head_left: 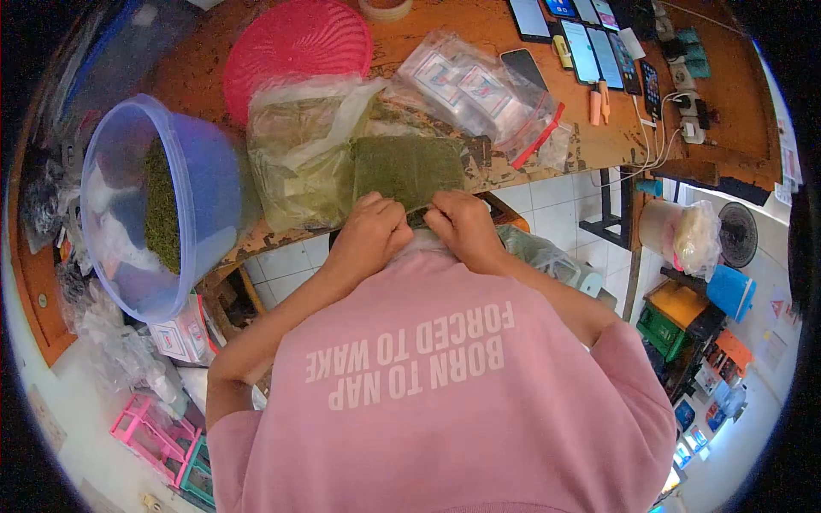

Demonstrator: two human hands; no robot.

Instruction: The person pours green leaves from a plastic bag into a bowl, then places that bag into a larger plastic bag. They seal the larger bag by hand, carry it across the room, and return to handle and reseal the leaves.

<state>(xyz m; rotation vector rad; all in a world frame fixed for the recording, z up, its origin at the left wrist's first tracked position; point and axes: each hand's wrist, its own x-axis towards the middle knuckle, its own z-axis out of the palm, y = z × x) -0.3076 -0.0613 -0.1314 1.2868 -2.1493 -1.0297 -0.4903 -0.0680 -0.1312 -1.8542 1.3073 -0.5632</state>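
Note:
At the table's front edge, a flat clear plastic bag filled with finely chopped green leaf material (409, 167) lies in front of me. My left hand (372, 229) is closed at its near left corner, fingers curled in. Closed in the same way, my right hand (464, 227) grips the near right corner. The fingertips and the bag's near edge are partly hidden by the knuckles. Just left of this bag lies a larger, crumpled plastic bag (295, 162) with a yellowish-green tint.
A translucent blue tub (205, 192) holding green material leans at the left. Behind are a pink-red woven basket (295, 51) and a zip bag of printed packets (479, 90). Several phones (581, 51) and charging cables (658, 145) occupy the far right of the wooden table (445, 19).

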